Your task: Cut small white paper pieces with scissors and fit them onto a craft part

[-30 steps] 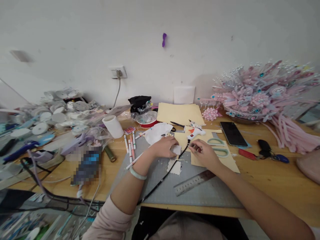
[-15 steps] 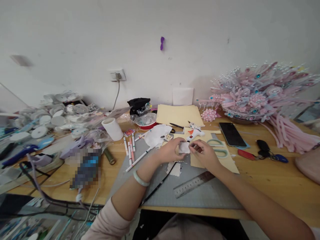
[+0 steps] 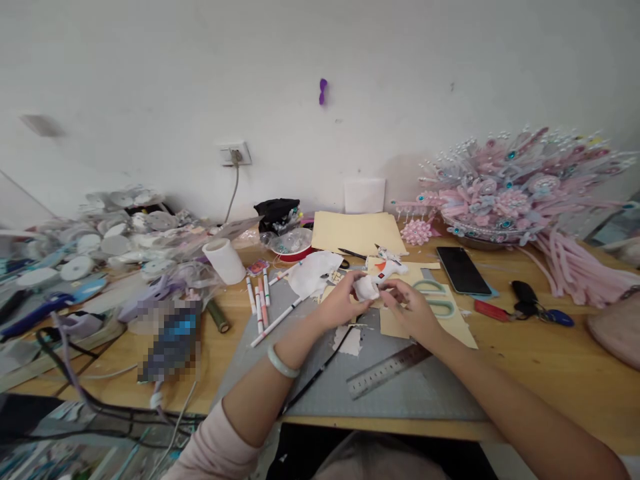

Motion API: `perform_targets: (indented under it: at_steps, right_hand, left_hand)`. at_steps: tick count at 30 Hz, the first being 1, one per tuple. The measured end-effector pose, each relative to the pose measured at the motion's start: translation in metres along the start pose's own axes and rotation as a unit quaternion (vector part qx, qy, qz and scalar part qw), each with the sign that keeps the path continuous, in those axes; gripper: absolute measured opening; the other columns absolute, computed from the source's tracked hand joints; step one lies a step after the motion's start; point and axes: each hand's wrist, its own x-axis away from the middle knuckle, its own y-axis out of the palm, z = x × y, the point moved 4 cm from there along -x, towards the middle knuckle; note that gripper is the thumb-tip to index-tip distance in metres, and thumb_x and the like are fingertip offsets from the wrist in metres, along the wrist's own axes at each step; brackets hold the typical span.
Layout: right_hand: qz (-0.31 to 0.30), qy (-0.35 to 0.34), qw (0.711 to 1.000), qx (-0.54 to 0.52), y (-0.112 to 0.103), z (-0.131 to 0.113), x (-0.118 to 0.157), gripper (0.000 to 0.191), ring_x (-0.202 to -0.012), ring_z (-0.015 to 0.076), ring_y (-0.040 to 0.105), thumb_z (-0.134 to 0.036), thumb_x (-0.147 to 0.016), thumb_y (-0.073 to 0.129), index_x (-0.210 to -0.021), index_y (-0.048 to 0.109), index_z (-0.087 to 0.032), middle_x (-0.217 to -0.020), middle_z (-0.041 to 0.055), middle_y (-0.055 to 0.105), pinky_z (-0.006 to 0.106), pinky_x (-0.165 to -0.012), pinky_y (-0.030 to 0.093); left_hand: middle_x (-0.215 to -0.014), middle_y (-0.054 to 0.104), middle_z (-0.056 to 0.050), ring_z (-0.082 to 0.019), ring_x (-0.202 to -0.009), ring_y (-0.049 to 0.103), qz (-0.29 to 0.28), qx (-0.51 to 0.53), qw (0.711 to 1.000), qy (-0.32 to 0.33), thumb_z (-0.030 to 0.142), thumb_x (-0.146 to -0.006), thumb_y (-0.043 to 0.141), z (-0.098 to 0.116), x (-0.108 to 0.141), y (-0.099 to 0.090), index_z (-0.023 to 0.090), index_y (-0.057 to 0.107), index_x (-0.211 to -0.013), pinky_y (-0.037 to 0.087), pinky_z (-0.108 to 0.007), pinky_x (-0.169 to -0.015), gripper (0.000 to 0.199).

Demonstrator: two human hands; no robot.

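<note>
A small white piece, thin like paper or tissue and curled, is held over the cutting mat. My left hand has its thumb and fingers around the left side of it. At its right edge, my right hand is pinching with thumb and forefinger. Just beyond the hands lies a white glue gun. Scissors with pale green handles rest on yellow card beside my right hand. A torn white scrap and a steel ruler lie below the hands.
Several markers and a white roll stand to the left, near a larger white sheet. Yellow card lies behind. A phone, keys and a pink beaded headdress are right. Clutter and cables fill the left.
The white piece has gone from lying fairly flat between the fingers to a more curled, tilted shape. Both hands stay in nearly the same place.
</note>
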Motion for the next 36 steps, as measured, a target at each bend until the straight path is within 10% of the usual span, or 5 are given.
perform_targets:
  at_steps: [6,15,22,26,36]
  right_hand:
    - [-0.017,0.049,0.996,-0.066,0.004,0.008,-0.001,0.028,-0.059,0.0135,0.055,-0.042,-0.070,0.057,-0.084,0.057,-0.017,-0.070,0.0026,0.061,0.025,-0.054,0.046]
    - [0.004,-0.052,0.995,0.086,-0.007,-0.003,0.001,0.022,-0.070,0.0166,0.056,-0.035,-0.078,0.051,-0.086,0.064,-0.019,-0.077,0.0046,0.063,0.027,-0.063,0.044]
    - [-0.030,0.029,0.998,0.045,0.001,0.003,0.000,0.027,-0.057,0.0141,0.054,-0.039,-0.079,0.048,-0.075,0.062,-0.017,-0.060,0.0007,0.057,0.025,-0.054,0.042]
    - [0.004,0.016,1.000,0.012,-0.002,0.003,-0.001,0.030,-0.063,0.0132,0.055,-0.036,-0.075,0.053,-0.099,0.059,-0.019,-0.080,0.0032,0.062,0.024,-0.056,0.044]
    - [-0.004,0.099,0.989,-0.112,-0.004,0.003,-0.002,0.028,-0.051,0.0104,0.051,-0.040,-0.071,0.053,-0.087,0.055,-0.017,-0.068,0.0015,0.058,0.022,-0.046,0.040]
  left_hand:
    - [-0.097,0.055,-0.005,-0.017,-0.085,0.052,0.027,0.045,0.998,-0.016,0.028,-0.067,0.062,0.001,0.001,0.004,0.019,0.047,-0.106,0.042,-0.028,-0.073,0.043]
    - [-0.067,0.058,0.002,-0.014,-0.067,0.051,-0.034,-0.001,0.999,-0.028,0.026,-0.068,0.058,0.004,0.000,-0.001,0.019,0.058,-0.073,0.039,-0.025,-0.065,0.008]
    - [-0.058,0.056,0.002,-0.010,-0.049,0.049,-0.033,0.230,0.964,-0.133,0.027,-0.060,0.063,0.001,0.002,0.011,0.015,0.055,-0.068,0.038,-0.024,-0.053,0.017]
    - [-0.056,0.053,0.003,-0.008,-0.047,0.046,-0.053,0.248,0.957,-0.139,0.026,-0.059,0.065,-0.002,0.000,0.012,0.013,0.055,-0.070,0.037,-0.022,-0.051,0.019]
    - [-0.075,0.061,-0.004,-0.012,-0.062,0.052,-0.014,0.218,0.972,-0.086,0.032,-0.070,0.055,0.003,-0.004,-0.002,0.012,0.063,-0.086,0.041,-0.024,-0.060,0.027]
